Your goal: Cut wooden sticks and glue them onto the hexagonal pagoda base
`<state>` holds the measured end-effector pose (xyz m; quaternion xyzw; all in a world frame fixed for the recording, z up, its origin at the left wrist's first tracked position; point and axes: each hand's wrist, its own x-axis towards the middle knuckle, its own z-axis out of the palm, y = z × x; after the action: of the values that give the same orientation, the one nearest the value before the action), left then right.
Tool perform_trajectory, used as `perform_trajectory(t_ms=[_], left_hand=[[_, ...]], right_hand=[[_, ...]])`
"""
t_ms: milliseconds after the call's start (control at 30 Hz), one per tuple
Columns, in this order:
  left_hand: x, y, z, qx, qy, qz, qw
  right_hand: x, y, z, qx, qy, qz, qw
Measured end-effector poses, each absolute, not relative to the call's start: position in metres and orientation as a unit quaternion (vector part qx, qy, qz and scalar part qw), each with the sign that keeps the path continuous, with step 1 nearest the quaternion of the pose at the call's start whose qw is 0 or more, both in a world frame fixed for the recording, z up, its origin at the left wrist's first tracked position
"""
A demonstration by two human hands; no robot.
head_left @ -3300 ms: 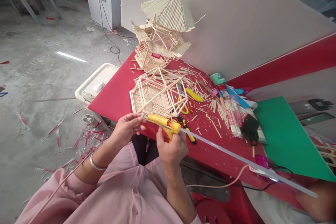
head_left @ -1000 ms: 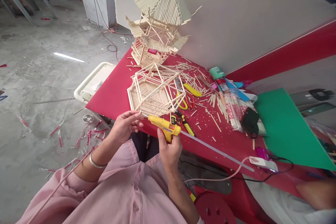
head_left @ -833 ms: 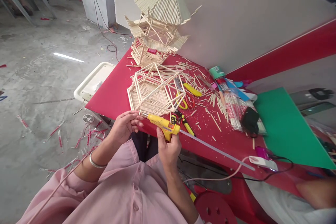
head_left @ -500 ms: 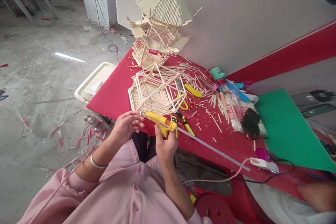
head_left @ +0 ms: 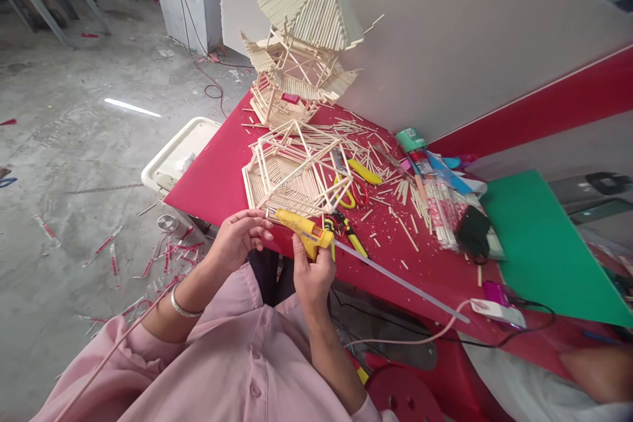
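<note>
A yellow glue gun (head_left: 297, 223) is gripped in my right hand (head_left: 314, 273), with a long clear glue stick (head_left: 400, 282) trailing from its back. My left hand (head_left: 241, 237) is beside the nozzle, its fingers curled near the structure's front edge; whatever they may pinch is too small to make out. Just beyond both hands stands a hexagonal frame of pale sticks (head_left: 284, 175) on the red table (head_left: 210, 178). Behind it rises a tiered stick tower with a pointed roof (head_left: 314, 13).
Loose sticks, a yellow cutter (head_left: 364, 171), scissors (head_left: 345, 192) and pliers (head_left: 353, 237) lie right of the frame. Farther right are bagged sticks (head_left: 442, 211) and a green board (head_left: 548, 244). A white tray (head_left: 171, 155) adjoins the left edge. Another person's arm (head_left: 596, 369) shows lower right.
The view has shifted very slightly. My hands and the glue gun hold nearly the same position beside the frame.
</note>
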<state>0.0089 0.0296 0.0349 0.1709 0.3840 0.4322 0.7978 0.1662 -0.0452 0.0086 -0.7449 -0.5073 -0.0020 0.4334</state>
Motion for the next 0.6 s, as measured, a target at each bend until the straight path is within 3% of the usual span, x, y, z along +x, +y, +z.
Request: perform_trajectory(t_ms=[600], left_hand=[[0.0112,0.0298,0.0346,0.171,0.386,0.436,0.795]], right_hand=[[0.1660,-0.0454,0.0087,-0.744,-0.497,-0.006,0.446]])
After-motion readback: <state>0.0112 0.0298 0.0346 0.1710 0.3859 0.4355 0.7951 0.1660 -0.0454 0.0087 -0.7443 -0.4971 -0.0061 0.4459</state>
